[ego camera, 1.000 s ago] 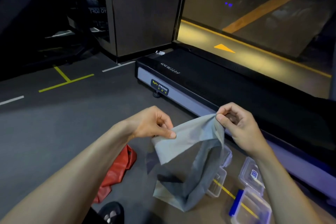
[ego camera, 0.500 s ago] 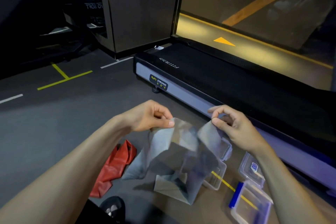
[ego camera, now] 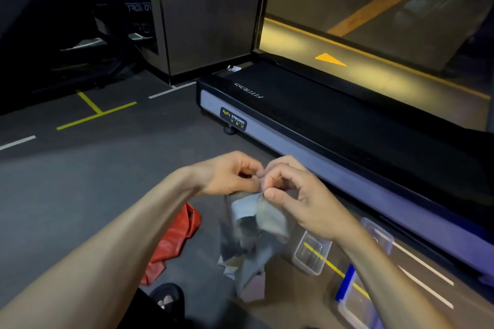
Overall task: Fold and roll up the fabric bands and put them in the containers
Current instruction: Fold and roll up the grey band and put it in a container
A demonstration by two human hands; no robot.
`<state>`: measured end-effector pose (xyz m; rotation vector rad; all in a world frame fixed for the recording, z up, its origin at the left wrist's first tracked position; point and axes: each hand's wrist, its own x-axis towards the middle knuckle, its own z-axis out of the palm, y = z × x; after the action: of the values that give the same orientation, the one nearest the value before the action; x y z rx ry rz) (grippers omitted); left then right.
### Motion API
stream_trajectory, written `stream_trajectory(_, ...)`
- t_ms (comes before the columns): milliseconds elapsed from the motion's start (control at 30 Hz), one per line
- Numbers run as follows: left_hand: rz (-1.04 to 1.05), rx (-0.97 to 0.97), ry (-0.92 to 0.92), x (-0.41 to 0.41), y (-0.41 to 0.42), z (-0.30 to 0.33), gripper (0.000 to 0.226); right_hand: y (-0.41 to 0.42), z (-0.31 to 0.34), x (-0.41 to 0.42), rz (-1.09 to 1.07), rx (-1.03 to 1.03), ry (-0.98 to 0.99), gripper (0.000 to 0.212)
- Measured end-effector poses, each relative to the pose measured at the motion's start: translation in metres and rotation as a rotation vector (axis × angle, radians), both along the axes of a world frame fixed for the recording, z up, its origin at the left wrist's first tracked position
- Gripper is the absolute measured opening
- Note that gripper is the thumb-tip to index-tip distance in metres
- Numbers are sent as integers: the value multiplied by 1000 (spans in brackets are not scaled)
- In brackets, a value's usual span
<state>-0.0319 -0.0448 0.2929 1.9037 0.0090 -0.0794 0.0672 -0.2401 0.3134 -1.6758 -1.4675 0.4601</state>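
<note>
Left hand (ego camera: 227, 176) and right hand (ego camera: 296, 200) now pinched together on the top edge of the grey fabric band (ego camera: 254, 224); they were apart a second ago. Band hangs bunched above the floor, beside the clear plastic container (ego camera: 311, 254).

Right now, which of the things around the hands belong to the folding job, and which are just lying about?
For the job:
- grey band, pinched at its top by the left hand and right hand
- red band on the floor
- clear containers
- blue-edged lid

Lying about:
- treadmill
- black shoe
</note>
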Motion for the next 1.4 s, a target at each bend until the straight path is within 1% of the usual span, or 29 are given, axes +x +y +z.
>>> stream_trajectory(67,49,-25,-5,-2,4,2,24,0,-1,0,18,-6,26,5)
stream_trajectory(100,55,-21,0,-3,5,4,27,0,-1,1,25,-17,43,5)
stream_trajectory(133,66,-1,-4,-3,6,4,22,0,-2,2,24,-35,59,4)
stream_trajectory(167,63,23,-3,-3,7,3,11,0,-4,3,14,-55,73,2)
stream_trajectory(200,55,44,5,-3,7,3,9,1,-4,5,2,-70,81,1)
stream_trajectory(267,20,79,-12,-3,2,6,21,3,-5,10,13,-80,117,4)
stream_trajectory(367,1,94,-21,-3,-1,8,19,6,-4,13,89,-123,188,8)
stream_trajectory(467,41,81,-43,-5,3,7,8,6,-2,20,113,-187,239,10)
stream_trajectory(567,73,68,-56,-9,8,6,21,2,5,27,142,-230,249,10)
stream_trajectory(633,43,52,5,-12,11,6,20,0,10,29,139,-207,271,8)
stream_trajectory(733,-21,105,110,-17,12,5,28,-3,20,33,90,-81,298,5)
stream_trajectory(800,8,90,151,-19,13,4,22,-7,25,38,42,5,312,6)
stream_trajectory(867,38,45,147,-20,14,4,16,-11,25,42,15,34,314,8)
stream_trajectory(1067,68,26,97,-21,13,6,7,-17,18,48,-28,-10,270,9)
stream_trajectory(1233,90,-3,44,-20,15,4,10,-21,17,50,-32,-14,247,11)
stream_trajectory(1400,96,-20,19,-20,17,3,22,-25,17,53,-71,-28,249,7)
